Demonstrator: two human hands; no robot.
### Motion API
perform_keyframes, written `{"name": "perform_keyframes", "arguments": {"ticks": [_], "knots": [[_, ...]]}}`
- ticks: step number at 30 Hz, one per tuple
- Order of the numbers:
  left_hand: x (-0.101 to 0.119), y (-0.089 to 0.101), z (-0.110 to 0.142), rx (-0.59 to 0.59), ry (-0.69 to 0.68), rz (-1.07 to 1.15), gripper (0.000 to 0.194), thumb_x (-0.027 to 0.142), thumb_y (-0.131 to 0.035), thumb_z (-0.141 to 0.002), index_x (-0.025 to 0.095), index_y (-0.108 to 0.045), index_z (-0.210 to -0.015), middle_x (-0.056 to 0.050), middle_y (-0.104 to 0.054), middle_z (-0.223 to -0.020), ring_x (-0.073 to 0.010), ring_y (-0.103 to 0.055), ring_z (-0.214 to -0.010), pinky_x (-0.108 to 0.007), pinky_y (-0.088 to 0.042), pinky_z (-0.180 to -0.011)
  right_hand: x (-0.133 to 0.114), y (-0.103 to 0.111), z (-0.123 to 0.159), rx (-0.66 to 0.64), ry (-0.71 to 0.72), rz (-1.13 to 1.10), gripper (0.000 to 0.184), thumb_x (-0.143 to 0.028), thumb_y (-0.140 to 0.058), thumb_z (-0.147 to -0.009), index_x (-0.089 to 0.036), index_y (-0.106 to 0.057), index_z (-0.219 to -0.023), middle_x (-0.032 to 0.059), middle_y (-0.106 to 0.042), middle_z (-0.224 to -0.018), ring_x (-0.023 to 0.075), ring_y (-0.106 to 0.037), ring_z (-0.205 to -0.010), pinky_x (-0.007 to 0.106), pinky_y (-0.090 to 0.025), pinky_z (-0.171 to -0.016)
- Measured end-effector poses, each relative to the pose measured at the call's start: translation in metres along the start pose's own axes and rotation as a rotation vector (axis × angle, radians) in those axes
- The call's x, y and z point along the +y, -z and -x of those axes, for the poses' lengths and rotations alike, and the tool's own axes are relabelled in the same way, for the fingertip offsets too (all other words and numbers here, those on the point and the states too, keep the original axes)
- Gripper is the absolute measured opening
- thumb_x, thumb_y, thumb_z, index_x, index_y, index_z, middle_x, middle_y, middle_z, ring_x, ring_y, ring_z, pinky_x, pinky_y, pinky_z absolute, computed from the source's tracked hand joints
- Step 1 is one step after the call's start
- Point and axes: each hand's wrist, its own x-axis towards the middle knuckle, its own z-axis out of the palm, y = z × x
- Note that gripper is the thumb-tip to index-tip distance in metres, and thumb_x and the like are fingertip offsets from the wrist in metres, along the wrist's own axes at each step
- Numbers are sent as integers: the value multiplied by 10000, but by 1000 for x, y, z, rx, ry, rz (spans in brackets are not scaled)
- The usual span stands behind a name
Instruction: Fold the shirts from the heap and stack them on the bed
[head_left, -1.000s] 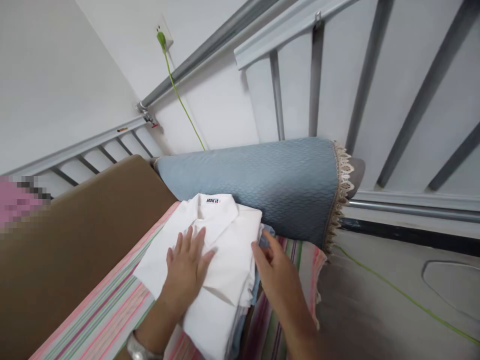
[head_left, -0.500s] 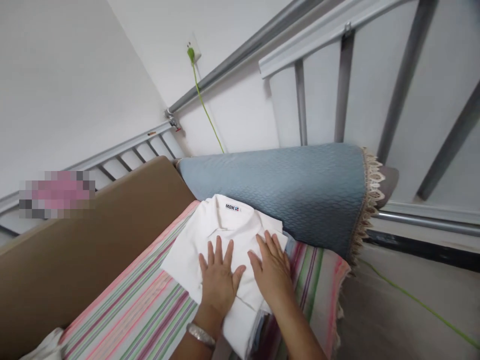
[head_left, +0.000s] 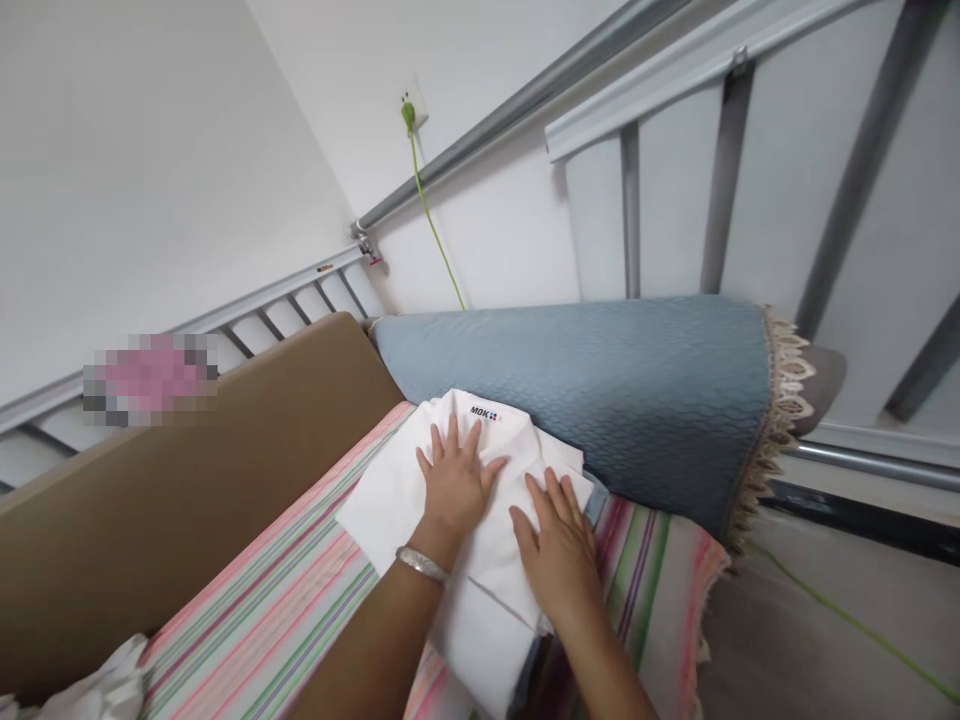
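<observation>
A white collared shirt (head_left: 405,490) with "MOK" printed inside its collar lies folded on the striped cloth (head_left: 277,600). My left hand (head_left: 456,485) rests flat near the collar, fingers spread, a silver bracelet on the wrist. Lower and to the right, my right hand (head_left: 559,545) lies on the shirt's right side, its fingers stretched out. Beneath the shirt, bluish folded fabric (head_left: 598,497) peeks out at the right edge. Neither hand grips anything.
A blue quilted cover with lace trim (head_left: 570,380) drapes the armrest behind the shirt. The brown backrest (head_left: 225,460) runs along the left. White crumpled cloth (head_left: 105,685) lies lower left. A green cord (head_left: 431,215) hangs from the wall socket.
My left hand has slid up the shirt toward the collar. My right hand stays at about the same spot on the shirt. The whole view has shifted slightly.
</observation>
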Motion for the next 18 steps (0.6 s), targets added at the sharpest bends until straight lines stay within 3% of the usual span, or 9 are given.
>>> {"name": "perform_keyframes", "arguments": {"ticks": [4,7,10,13,16,18], "knots": [[4,-46,-4,-37,-9,-85,649,574,-288,-859,277,-197,-1429,-120,-162,-1518,-388,-151,-1362,-662,-214,-1008,3,-1,-1,-17,22,1,456,-317,-407,-872,-142,-499,-1283,136,-346,-1432,298,-235,-1348,522,-332,-1000],[3,-57,-4,-54,-12,-84,664,585,-280,-857,274,-176,-1434,-126,-158,-1517,-393,-138,-1363,-661,-200,-1013,5,-1,-2,-35,6,15,459,-308,-430,-857,-134,-505,-1275,143,-348,-1430,310,-237,-1345,533,-325,-1001],[2,-37,-4,-106,-14,0,692,617,-284,-839,286,-163,-1435,-114,-123,-1525,-394,-110,-1368,-663,-197,-1015,7,-2,-3,-6,30,7,467,-334,-426,-857,-128,-511,-1267,150,-358,-1423,314,-246,-1339,529,-336,-992],[-2,-2,14,-40,-15,63,672,599,-288,-850,312,-130,-1436,-67,-74,-1537,-348,-51,-1387,-641,-176,-1045,11,-4,-6,25,70,-19,482,-369,-408,-860,-128,-512,-1264,157,-379,-1408,318,-266,-1328,516,-355,-980],[-13,21,64,50,59,48,599,529,-275,-883,323,-151,-1432,-17,-61,-1540,-292,7,-1398,-598,-147,-1085,16,-3,-10,20,105,-43,506,-401,-395,-856,-108,-528,-1246,176,-409,-1380,343,-281,-1313,518,-357,-974],[-31,20,117,42,147,19,581,490,-280,-894,323,-146,-1434,2,-40,-1538,-270,24,-1400,-575,-145,-1099,19,-1,-11,13,119,-76,530,-431,-376,-856,-91,-548,-1223,196,-437,-1349,358,-290,-1304,524,-339,-984]]}}
